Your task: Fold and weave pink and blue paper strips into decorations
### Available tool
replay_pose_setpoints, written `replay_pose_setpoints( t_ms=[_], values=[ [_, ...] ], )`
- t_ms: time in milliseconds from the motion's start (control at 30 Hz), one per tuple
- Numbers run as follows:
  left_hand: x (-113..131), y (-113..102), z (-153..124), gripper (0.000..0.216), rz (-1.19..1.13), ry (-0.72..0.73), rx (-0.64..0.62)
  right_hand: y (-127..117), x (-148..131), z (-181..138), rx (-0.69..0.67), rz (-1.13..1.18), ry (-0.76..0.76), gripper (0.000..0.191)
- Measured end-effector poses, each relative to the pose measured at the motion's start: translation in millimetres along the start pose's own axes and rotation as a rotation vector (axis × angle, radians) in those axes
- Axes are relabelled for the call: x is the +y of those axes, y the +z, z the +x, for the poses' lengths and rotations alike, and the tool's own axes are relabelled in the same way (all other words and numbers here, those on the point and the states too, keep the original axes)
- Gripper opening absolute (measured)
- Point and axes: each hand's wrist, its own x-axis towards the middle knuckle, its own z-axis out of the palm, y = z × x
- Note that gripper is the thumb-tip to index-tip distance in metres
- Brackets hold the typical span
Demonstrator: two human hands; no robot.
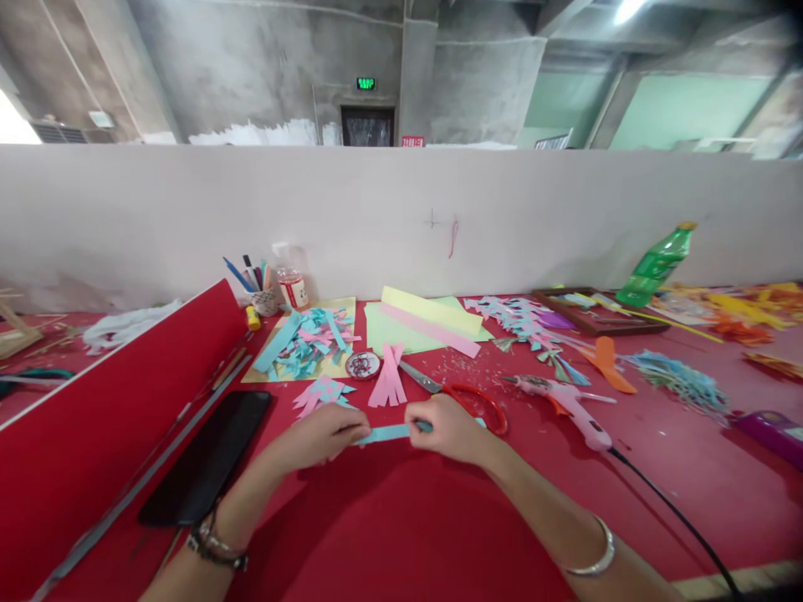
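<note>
A black phone (207,458) lies well left of a green bottle (656,266), an exit sign (365,84) glowing beyond.

A red-topped bench (376,543) carries everything, its near middle bare. Toward the left a red board (125,435) stands aslant, with a black smartphone (207,456) lying beside it. Farther back are a pen cup (264,302), a small yellow tube (253,318) and a clear bottle with a red-and-white label (292,287). A pale yellow sheet (252,375) lies under blue and pink paper clippings; a pale green sheet (380,334) lies beside it. Nearer are a round dish (355,370), pink paper strips (389,380) and red-handled scissors (430,384) — tiny scraps (467,365) scattered just behind these. On the right lie a pink hot-glue gun (568,401), a blue fringed bundle (681,380) and a brown tray (646,329).
</note>
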Motion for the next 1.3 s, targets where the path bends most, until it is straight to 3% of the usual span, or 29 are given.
replay_pose_setpoints(
  t_ms=[267, 433, 500, 567, 633, 700, 800, 900, 967, 1100, 1233, 1300],
  values=[
    [-20.7, -27.3, -16.1, 0.033, -0.105, -0.104, 0.028, -27.1, 26.5, -3.5, 0.067, -0.076, 0.104, 0.009],
    [-30.0, -44.3, -35.0, 0.034, -0.112, -0.139, 0.086, -39.5, 39.9, -9.4, 0.178, -0.153, 0.148, 0.013],
    [-32.1, -49.0, -41.0, 0.034, -0.140, -0.143, 0.159, -43.1, 44.1, -11.3, 0.317, -0.184, 0.185, 0.013],
    [-30.5, -50.0, -42.6, 0.034, -0.166, -0.135, 0.203, -44.1, 43.8, -12.0, 0.550, -0.176, 0.176, 0.013],
    [-25.1, -46.2, -39.3, 0.035, -0.180, -0.124, 0.152, -41.7, 37.6, -11.5, 0.785, -0.138, 0.099, 0.012],
    [-17.8, -39.0, -33.0, 0.034, -0.192, -0.108, 0.038, -36.3, 27.4, -10.5, 0.873, -0.107, -0.015, 0.015],
    [-8.5, -27.5, -23.9, 0.032, -0.218, -0.111, -0.078, -25.4, 12.2, -9.3, 0.625, -0.111, -0.173, 0.022],
    [-4.7, -20.2, -19.0, 0.032, -0.236, -0.116, -0.066, -13.7, 3.8, -7.9, 0.277, -0.137, -0.224, 0.025],
    [-4.8, -17.4, -16.7, 0.031, -0.224, -0.103, -0.041, -6.8, 1.6, -6.3, 0.135, -0.146, -0.196, 0.023],
    [-4.9, -9.1, -9.3, 0.027, -0.081, -0.031, 0.054, 2.9, -1.3, -3.0, 0.095, -0.126, -0.095, 0.017],
    [3.8, 10.7, 2.7, 0.018, 0.370, 0.079, 0.318, 12.4, -5.8, -2.3, 0.081, -0.106, -0.094, 0.014],
    [9.8, 22.1, 8.0, 0.015, 0.560, 0.104, 0.344, 17.2, -7.4, -2.7, 0.051, -0.126, -0.102, 0.012]
  ],
)
